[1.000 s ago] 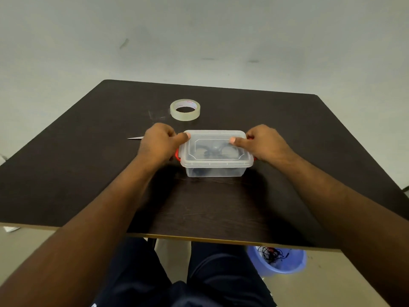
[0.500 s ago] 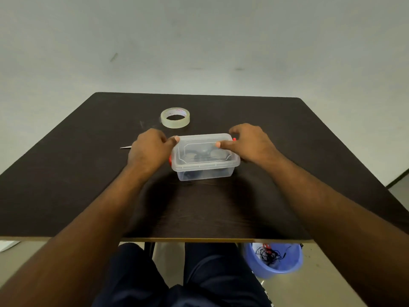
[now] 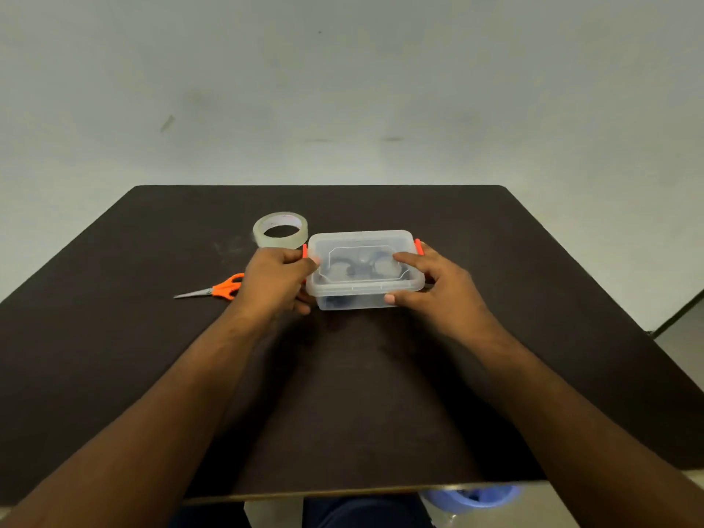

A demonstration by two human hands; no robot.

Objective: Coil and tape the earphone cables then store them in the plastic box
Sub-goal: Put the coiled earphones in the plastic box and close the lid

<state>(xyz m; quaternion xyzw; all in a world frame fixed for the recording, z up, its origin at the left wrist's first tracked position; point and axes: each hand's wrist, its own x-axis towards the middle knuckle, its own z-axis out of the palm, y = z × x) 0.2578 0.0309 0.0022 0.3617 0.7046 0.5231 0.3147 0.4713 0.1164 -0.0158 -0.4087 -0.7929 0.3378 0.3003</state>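
So the lidded plastic box had been slid further toward the tabletop's far edge, right beside the tape roll, and the orange scissors were no longer hidden behind the left hand. Coiled earphones showed faintly through the lid, so storing looked basically done. Both arms reached forward: left grip curled round the box's left end, right hand grasping the right end, fingertips on the lid, thumb on the front wall.
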